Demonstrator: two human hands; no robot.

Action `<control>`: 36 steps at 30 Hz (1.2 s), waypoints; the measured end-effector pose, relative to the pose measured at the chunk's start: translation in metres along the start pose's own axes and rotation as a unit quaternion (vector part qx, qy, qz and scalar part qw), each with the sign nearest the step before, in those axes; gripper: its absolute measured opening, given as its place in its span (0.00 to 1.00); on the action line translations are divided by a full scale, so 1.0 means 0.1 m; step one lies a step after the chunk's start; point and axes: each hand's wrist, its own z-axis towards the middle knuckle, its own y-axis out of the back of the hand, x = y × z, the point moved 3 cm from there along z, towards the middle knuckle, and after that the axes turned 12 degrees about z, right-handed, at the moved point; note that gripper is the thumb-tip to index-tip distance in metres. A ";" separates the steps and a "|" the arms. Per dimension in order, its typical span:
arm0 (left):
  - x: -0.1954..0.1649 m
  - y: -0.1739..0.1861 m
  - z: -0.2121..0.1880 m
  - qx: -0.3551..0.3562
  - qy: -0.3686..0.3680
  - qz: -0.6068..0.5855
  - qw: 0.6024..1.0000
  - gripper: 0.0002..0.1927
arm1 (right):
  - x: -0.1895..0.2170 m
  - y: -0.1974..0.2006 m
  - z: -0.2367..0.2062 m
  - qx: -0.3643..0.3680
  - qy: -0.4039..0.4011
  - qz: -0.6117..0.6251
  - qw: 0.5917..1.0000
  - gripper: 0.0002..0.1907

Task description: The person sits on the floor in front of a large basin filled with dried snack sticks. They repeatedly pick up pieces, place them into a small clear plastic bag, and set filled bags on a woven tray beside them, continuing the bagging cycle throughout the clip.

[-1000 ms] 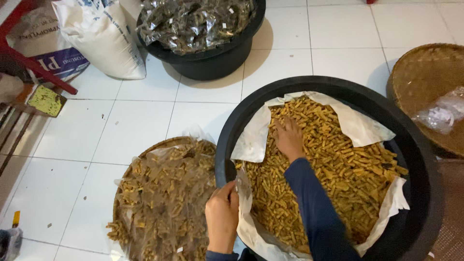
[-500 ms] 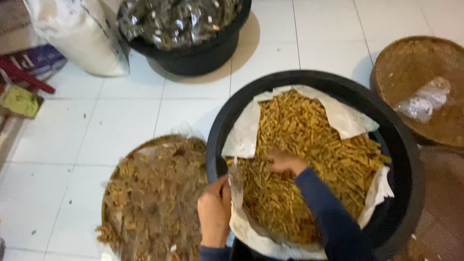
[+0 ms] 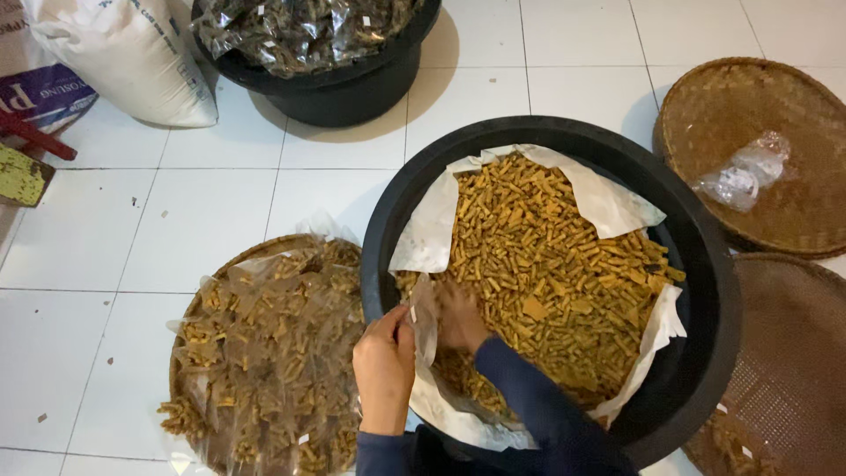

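A big black tub, lined with white paper, holds a heap of golden stick snacks. My left hand pinches the mouth of a small clear plastic bag at the tub's near-left rim. My right hand, in a dark blue sleeve, is cupped over snacks right beside the bag's opening. Whether it holds any sticks is hidden by the bag.
A round woven tray piled with filled snack bags lies on the tiled floor at left. Another black tub of packed bags stands at the back, next to a white sack. Woven trays sit at right, one with crumpled plastic.
My right hand has drawn back from the middle of the snack heap to the near-left rim. It now meets the bag that my left hand holds.
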 end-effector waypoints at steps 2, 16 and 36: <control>0.00 0.02 0.00 -0.003 0.003 0.001 1.000 0.13 | 0.04 -0.16 -0.32 0.001 0.130 -0.050 0.990 0.19; -0.02 0.12 -0.04 0.013 0.027 -0.013 0.999 0.14 | -0.70 -0.14 -0.82 -0.215 -0.006 0.184 0.959 0.29; -0.10 0.06 -0.11 0.025 0.021 -0.011 0.999 0.14 | -1.30 0.16 -1.14 -0.119 -0.023 0.197 0.973 0.13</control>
